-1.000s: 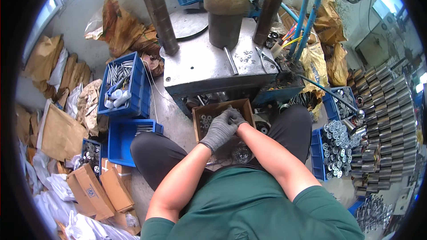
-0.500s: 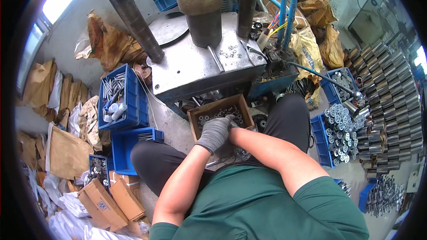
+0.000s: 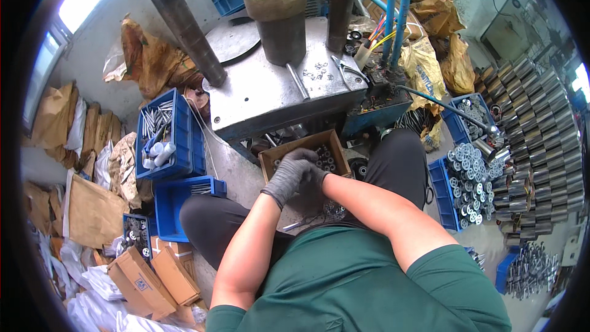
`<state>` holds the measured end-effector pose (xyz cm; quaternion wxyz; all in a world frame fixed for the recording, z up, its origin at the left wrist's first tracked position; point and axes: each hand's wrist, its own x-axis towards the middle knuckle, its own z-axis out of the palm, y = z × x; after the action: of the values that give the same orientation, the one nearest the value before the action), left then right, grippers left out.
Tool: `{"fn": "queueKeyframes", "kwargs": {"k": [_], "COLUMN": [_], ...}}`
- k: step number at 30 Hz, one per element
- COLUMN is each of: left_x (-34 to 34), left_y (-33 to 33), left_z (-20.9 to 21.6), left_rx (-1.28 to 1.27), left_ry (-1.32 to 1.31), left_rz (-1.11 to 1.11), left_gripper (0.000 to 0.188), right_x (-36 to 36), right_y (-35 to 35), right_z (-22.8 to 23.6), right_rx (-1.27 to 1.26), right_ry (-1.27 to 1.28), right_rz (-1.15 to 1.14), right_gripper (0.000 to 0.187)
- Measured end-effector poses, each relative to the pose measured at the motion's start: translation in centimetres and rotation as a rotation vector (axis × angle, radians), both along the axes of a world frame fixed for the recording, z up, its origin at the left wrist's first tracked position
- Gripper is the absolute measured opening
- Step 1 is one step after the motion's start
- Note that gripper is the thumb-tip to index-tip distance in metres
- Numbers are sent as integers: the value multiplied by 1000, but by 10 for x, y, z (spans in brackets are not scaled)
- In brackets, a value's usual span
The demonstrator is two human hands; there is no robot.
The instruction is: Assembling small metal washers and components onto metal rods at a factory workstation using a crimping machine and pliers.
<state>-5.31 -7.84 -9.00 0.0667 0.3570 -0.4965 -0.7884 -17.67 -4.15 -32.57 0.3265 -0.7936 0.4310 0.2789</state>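
Observation:
Both my hands wear grey knit gloves and meet over the near edge of an open brown box (image 3: 270, 158). Small ring-shaped metal parts (image 3: 327, 158) lie inside that box. My left hand (image 3: 289, 178) has its fingers bent towards the right hand, closed around something I cannot make out. Close beside it is my right hand (image 3: 315, 183), partly covered by the left and blurred, so its fingers do not show clearly. Beyond the box stands a metal press table (image 3: 258, 104) with a thick steel cylinder (image 3: 281, 37), a loose rod (image 3: 298, 82) and pliers (image 3: 345, 72) on top.
Left of me stand a blue crate (image 3: 173, 160) of metal rods and a lower blue bin (image 3: 169, 209). Flattened cardboard (image 3: 142, 283) lies at the lower left. To the right are a blue crate (image 3: 444, 193) of wheel-shaped parts and stacked steel tubes (image 3: 541, 154).
My left hand has lifted and turned, its fingers now bent above the box. The right hand has drawn slightly back towards me, close against the left.

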Motion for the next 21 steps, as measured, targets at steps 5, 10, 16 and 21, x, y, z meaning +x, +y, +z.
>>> {"fn": "queueKeyframes", "kwargs": {"k": [5,10,16,21], "left_x": [74,81,86,61], "left_y": [-30,-23,5,27], "left_z": [-26,-23,31,75], "left_rx": [-926,-1131,-719,-643], "left_ry": [-248,-195,-47,-121], "left_rz": [271,1,-189,-310], "left_gripper": [20,27,31,30], "right_x": [60,22,-4,-15], "right_y": [1,14,62,107], "right_z": [175,197,254,279], "right_rx": [-500,-467,-369,-568], "right_ry": [-423,-550,-710,-716], "right_rz": [-253,-497,-454,-455], "right_gripper": [58,51,50,48]}}
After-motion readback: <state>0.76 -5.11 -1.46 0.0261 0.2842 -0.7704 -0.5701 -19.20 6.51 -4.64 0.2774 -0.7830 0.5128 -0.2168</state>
